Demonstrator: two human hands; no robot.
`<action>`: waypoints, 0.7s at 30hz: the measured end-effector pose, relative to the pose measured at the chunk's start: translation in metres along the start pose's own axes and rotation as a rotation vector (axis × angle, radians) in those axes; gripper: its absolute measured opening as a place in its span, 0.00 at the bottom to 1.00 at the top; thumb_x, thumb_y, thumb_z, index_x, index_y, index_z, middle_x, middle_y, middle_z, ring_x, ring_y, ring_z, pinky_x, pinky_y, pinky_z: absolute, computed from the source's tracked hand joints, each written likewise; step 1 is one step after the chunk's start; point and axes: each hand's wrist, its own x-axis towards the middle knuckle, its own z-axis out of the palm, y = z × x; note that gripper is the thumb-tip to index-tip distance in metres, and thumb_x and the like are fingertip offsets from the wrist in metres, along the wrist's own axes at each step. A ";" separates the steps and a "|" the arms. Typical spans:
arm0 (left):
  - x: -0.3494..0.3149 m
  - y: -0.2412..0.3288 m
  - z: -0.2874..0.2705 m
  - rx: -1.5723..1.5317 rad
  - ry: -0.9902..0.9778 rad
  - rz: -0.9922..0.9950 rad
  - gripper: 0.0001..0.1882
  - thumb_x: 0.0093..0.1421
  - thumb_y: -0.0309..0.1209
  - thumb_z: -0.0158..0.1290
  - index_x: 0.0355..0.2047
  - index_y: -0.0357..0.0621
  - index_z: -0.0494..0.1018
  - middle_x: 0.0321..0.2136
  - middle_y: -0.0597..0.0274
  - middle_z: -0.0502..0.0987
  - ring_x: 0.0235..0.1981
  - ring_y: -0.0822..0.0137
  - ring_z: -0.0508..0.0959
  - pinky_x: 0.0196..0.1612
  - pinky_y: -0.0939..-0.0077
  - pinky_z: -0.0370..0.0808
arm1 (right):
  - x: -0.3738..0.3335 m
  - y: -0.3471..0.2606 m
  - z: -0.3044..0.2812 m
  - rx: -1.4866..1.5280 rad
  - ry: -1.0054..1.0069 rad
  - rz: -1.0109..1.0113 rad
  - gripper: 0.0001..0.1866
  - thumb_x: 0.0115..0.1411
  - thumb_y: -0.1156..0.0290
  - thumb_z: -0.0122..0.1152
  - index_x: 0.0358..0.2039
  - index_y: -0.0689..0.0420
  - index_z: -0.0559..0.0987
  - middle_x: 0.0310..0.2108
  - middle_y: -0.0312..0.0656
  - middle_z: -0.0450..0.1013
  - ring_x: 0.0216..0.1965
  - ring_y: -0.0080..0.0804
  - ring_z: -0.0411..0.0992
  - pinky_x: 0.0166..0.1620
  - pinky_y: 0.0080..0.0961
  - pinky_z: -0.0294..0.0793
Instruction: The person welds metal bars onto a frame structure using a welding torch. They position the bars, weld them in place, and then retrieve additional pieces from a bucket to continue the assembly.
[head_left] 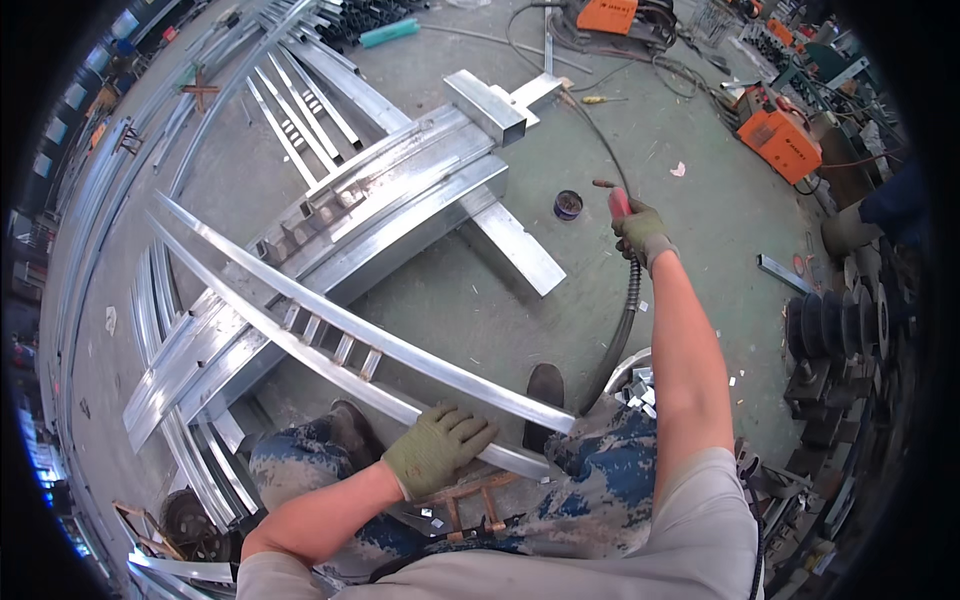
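Note:
My right hand [641,231], in an olive-green glove, is closed around a welding torch [619,203] with a red handle. Its nozzle points left, above the floor, and a thick black ribbed cable [632,290] trails down from it. Over the nearer rail of a ladder-like metal frame [395,353] lies my gloved left hand [440,451], its fingers stretched and slightly apart. Two long silvery rails and several short crosspieces between them make up this frame. Its near end rests by my knees, and it crosses a stack of wide metal channels [400,215].
Beyond the torch a small dark round tin [568,205] stands on the green floor. Orange machines [780,140] with cables sit at the back right. Dark discs and heavy metal parts [838,322] crowd the right. Long metal profiles [100,235] lie along the left.

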 end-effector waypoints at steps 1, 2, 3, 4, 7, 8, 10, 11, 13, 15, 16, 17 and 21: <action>0.001 0.001 -0.007 -0.031 -0.037 -0.025 0.31 0.60 0.43 0.65 0.61 0.45 0.74 0.55 0.56 0.79 0.57 0.54 0.78 0.64 0.53 0.72 | 0.020 0.001 0.014 -0.011 -0.041 0.035 0.29 0.62 0.76 0.62 0.66 0.54 0.74 0.29 0.42 0.76 0.20 0.32 0.74 0.22 0.34 0.72; 0.003 0.001 -0.009 -0.067 -0.071 -0.039 0.31 0.59 0.43 0.65 0.61 0.46 0.74 0.55 0.56 0.79 0.57 0.55 0.79 0.63 0.53 0.72 | 0.038 0.003 0.024 -0.025 -0.071 0.070 0.28 0.62 0.77 0.62 0.64 0.55 0.75 0.28 0.42 0.76 0.20 0.32 0.74 0.22 0.34 0.72; 0.004 0.001 -0.007 -0.132 -0.101 -0.071 0.33 0.57 0.42 0.65 0.61 0.45 0.75 0.55 0.58 0.79 0.56 0.55 0.79 0.62 0.54 0.73 | 0.053 0.006 0.032 -0.039 -0.099 0.107 0.26 0.63 0.77 0.62 0.62 0.55 0.76 0.27 0.42 0.76 0.20 0.33 0.74 0.21 0.35 0.72; 0.004 0.001 -0.008 -0.104 -0.113 -0.060 0.34 0.57 0.43 0.65 0.62 0.45 0.75 0.55 0.58 0.79 0.56 0.55 0.79 0.61 0.54 0.73 | 0.067 0.009 0.043 -0.057 -0.098 0.114 0.24 0.63 0.77 0.63 0.60 0.56 0.77 0.27 0.42 0.75 0.19 0.33 0.74 0.21 0.35 0.72; 0.010 -0.001 -0.017 -0.065 -0.180 -0.024 0.37 0.55 0.46 0.66 0.63 0.44 0.74 0.55 0.58 0.79 0.56 0.56 0.79 0.61 0.55 0.73 | 0.101 0.029 0.063 -0.086 -0.065 0.148 0.19 0.64 0.77 0.63 0.56 0.57 0.79 0.26 0.42 0.75 0.19 0.34 0.74 0.21 0.36 0.72; 0.011 -0.003 -0.015 -0.070 -0.183 -0.023 0.37 0.55 0.46 0.66 0.63 0.44 0.74 0.55 0.58 0.79 0.57 0.56 0.79 0.61 0.55 0.73 | 0.109 0.036 0.070 -0.084 -0.050 0.165 0.19 0.64 0.77 0.63 0.55 0.58 0.79 0.26 0.42 0.75 0.19 0.35 0.74 0.21 0.36 0.72; 0.010 -0.003 -0.013 -0.079 -0.189 -0.020 0.38 0.55 0.45 0.66 0.64 0.44 0.73 0.55 0.58 0.78 0.57 0.55 0.79 0.62 0.55 0.73 | 0.120 0.044 0.076 -0.077 -0.057 0.189 0.19 0.64 0.77 0.62 0.56 0.57 0.78 0.25 0.40 0.74 0.19 0.34 0.73 0.21 0.35 0.71; 0.011 -0.004 -0.012 -0.134 -0.184 -0.056 0.38 0.54 0.45 0.66 0.64 0.43 0.73 0.55 0.57 0.78 0.57 0.55 0.79 0.62 0.54 0.73 | 0.125 0.044 0.075 -0.074 -0.080 0.195 0.20 0.64 0.78 0.62 0.57 0.57 0.77 0.24 0.39 0.72 0.18 0.32 0.71 0.20 0.34 0.69; 0.010 -0.004 -0.013 -0.108 -0.161 -0.042 0.38 0.53 0.45 0.67 0.63 0.43 0.74 0.55 0.57 0.78 0.57 0.55 0.79 0.62 0.54 0.73 | 0.126 0.036 0.074 -0.112 -0.088 0.208 0.21 0.64 0.78 0.61 0.57 0.57 0.76 0.22 0.39 0.71 0.18 0.31 0.70 0.20 0.32 0.68; 0.011 -0.004 -0.014 -0.103 -0.160 -0.061 0.38 0.53 0.45 0.67 0.62 0.43 0.74 0.54 0.57 0.79 0.56 0.55 0.80 0.61 0.55 0.74 | 0.112 0.021 0.080 -0.047 -0.048 0.168 0.20 0.64 0.78 0.61 0.57 0.57 0.76 0.23 0.39 0.71 0.18 0.31 0.70 0.20 0.32 0.68; 0.013 -0.005 -0.015 -0.112 -0.176 -0.064 0.38 0.53 0.45 0.67 0.62 0.43 0.74 0.54 0.57 0.79 0.56 0.55 0.80 0.61 0.55 0.74 | 0.108 0.021 0.077 -0.009 -0.015 0.151 0.20 0.64 0.78 0.61 0.56 0.57 0.76 0.23 0.40 0.71 0.18 0.32 0.70 0.20 0.32 0.68; 0.014 -0.005 -0.016 -0.122 -0.192 -0.070 0.38 0.52 0.45 0.67 0.62 0.43 0.74 0.53 0.57 0.79 0.56 0.55 0.80 0.60 0.55 0.74 | 0.107 0.022 0.076 -0.038 -0.029 0.126 0.20 0.63 0.78 0.62 0.57 0.57 0.76 0.24 0.40 0.72 0.18 0.33 0.71 0.20 0.32 0.68; 0.015 -0.006 -0.014 -0.106 -0.173 -0.037 0.37 0.52 0.45 0.67 0.61 0.43 0.74 0.52 0.58 0.79 0.55 0.55 0.80 0.59 0.57 0.75 | 0.111 0.046 0.081 -0.023 -0.099 0.207 0.21 0.63 0.78 0.62 0.57 0.57 0.76 0.24 0.41 0.73 0.18 0.33 0.70 0.21 0.32 0.69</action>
